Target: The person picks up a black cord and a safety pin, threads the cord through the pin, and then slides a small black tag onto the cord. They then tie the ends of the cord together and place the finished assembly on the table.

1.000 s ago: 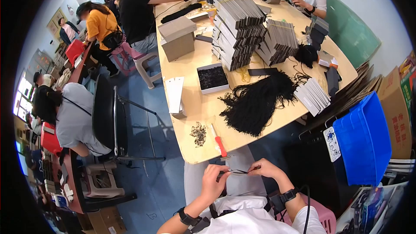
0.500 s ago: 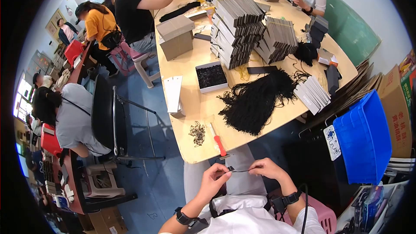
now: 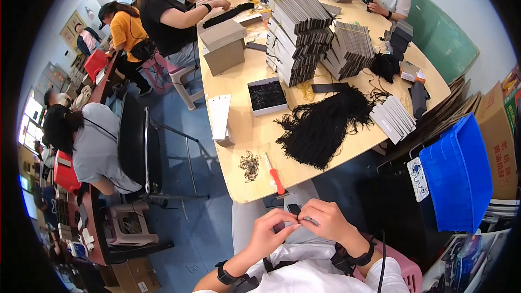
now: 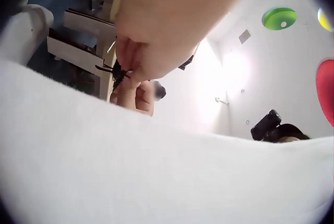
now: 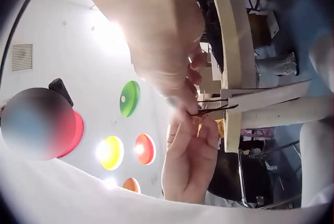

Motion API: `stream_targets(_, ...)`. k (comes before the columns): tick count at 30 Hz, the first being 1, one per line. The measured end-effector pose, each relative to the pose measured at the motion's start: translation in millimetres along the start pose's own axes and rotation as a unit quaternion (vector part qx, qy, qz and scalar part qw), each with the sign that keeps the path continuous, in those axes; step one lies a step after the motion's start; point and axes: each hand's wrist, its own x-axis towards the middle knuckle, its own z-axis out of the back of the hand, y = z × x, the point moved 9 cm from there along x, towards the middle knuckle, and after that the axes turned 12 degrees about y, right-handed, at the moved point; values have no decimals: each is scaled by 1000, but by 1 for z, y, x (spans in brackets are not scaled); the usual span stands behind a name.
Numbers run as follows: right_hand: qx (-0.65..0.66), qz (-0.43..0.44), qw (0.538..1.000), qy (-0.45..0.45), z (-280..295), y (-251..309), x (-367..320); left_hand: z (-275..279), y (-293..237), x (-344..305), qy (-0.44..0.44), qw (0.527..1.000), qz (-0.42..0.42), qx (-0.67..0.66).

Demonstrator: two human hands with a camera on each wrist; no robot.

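Note:
Fingertip to fingertip over the lap, in the head view, my left hand (image 3: 271,231) and right hand (image 3: 329,220) pinch a thin black cord. Two dark strands of the cord (image 5: 216,110) stick out from between the fingers in the right wrist view. The left wrist view shows the cord (image 4: 119,71) bunched dark where the two hands meet. Just beyond the fingertips a small dark flat piece (image 3: 293,209) shows; fingers cover much of the work. A red-handled tool (image 3: 277,180) lies at the table's near corner, just ahead of the hands.
On the table (image 3: 239,130) lie a pile of thin brownish loops (image 3: 249,166), a heap of black cords (image 3: 320,130) and a box of small black pieces (image 3: 267,97). Tall card stacks (image 3: 298,38) stand farther back. A blue bin (image 3: 456,173) is on the right.
My hands were apart with the cord stretched between them; now the right hand has come left and the fingertips meet. At the table's far left, a person in black has lowered an arm.

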Motion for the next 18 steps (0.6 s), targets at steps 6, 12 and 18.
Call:
stream_targets(6, 189, -110, 976, 6, -2, -32, -12, 6, -22, 3, -24, 998, -2, 66)
stream_targets(12, 226, -65, 971, 47, -9, -19, -10, 9, -49, 5, -6, 1000, -16, 12)
stream_targets(18, 179, -72, 974, 117, -39, -9, 1, 16, -58, 9, -31, 985, -33, -167)
